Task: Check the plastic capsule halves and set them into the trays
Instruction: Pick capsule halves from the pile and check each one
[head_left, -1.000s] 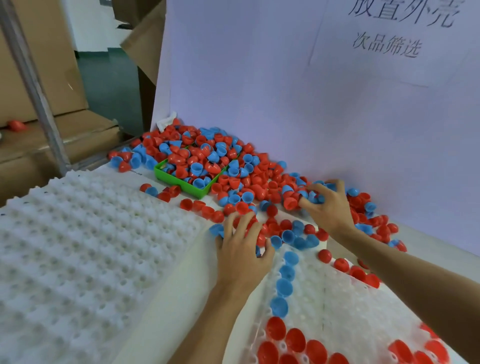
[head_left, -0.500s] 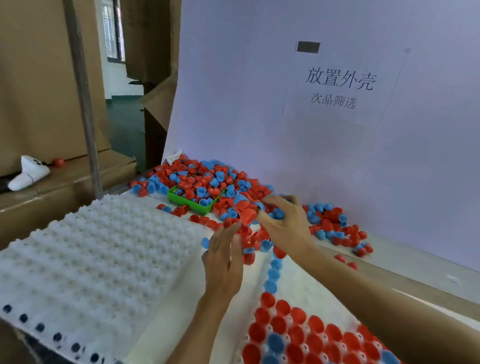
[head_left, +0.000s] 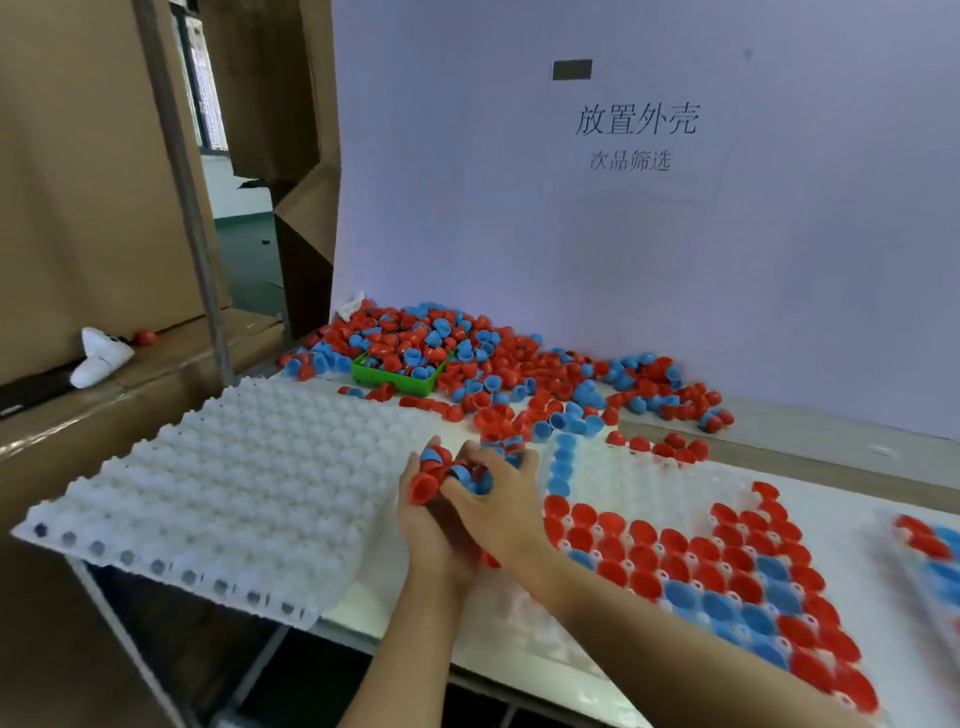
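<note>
Red and blue capsule halves (head_left: 451, 475) sit bunched between both grips, left hand (head_left: 423, 519) and right hand (head_left: 501, 506) curled round them, just above the half-filled tray (head_left: 649, 483).

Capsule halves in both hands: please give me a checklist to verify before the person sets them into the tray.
1. Halves in hand: ok. The left hand and right hand together hold a bunch of red and blue capsule halves.
2. Free sockets: ok. The partly filled tray has bare white sockets near its far end.
3. Spare tray: ok. The empty white tray lies on the left.
4. Supply: ok. The loose pile remains behind the trays.
5. Defects in the held halves: cannot tell, too small and blurred.
</note>
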